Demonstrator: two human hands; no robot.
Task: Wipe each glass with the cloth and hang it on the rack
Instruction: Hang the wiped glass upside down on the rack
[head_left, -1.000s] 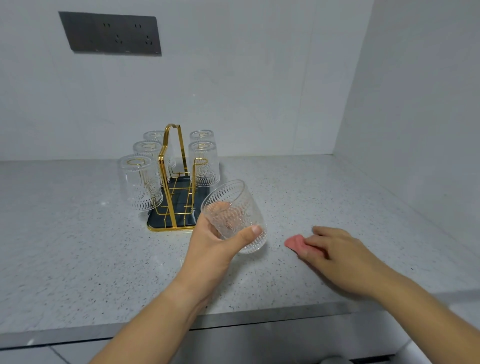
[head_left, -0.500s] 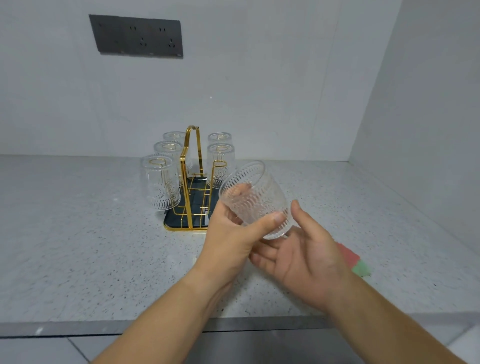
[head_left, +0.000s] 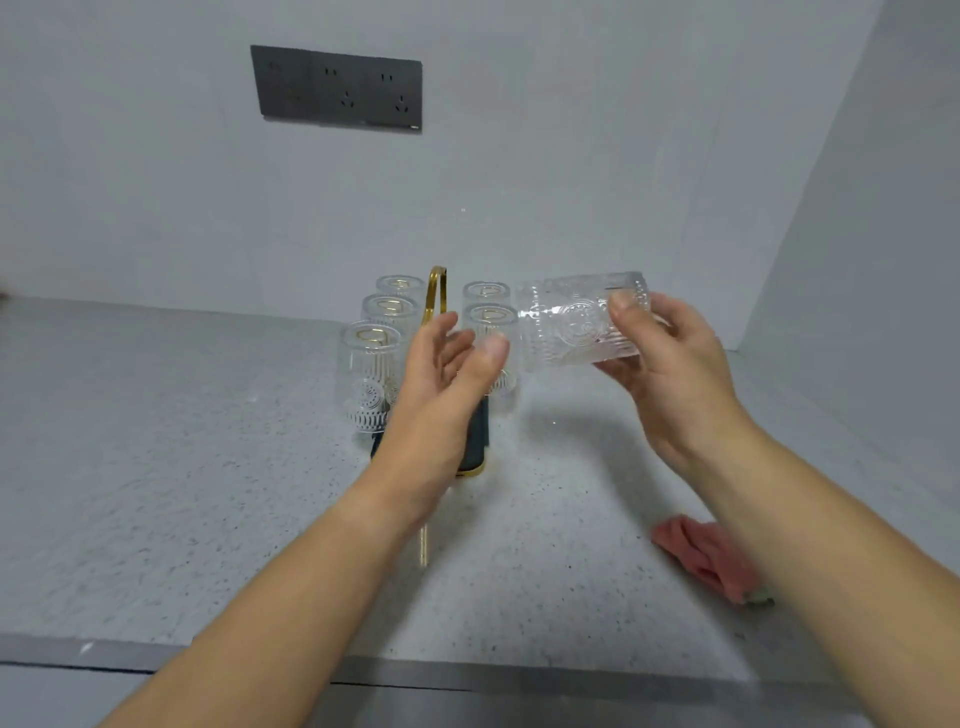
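Note:
My right hand (head_left: 670, 364) grips a clear patterned glass (head_left: 571, 325), held on its side in the air to the right of the rack. Just left of the glass, my left hand (head_left: 447, 379) is open with relaxed fingers and holds nothing. The gold wire rack (head_left: 435, 296) with a dark base stands behind my left hand, partly hidden by it. Several glasses hang upside down on it, such as the front left one (head_left: 366, 374). The pink cloth (head_left: 701, 556) lies on the counter under my right forearm.
The speckled grey counter (head_left: 156, 467) runs to a front edge near me. A white wall stands behind with a dark socket panel (head_left: 337, 88), and a side wall (head_left: 857, 260) closes the right end.
The glass passed from my left hand to my right hand and was turned on its side. My right hand left the cloth, which stays on the counter. My left hand has let go.

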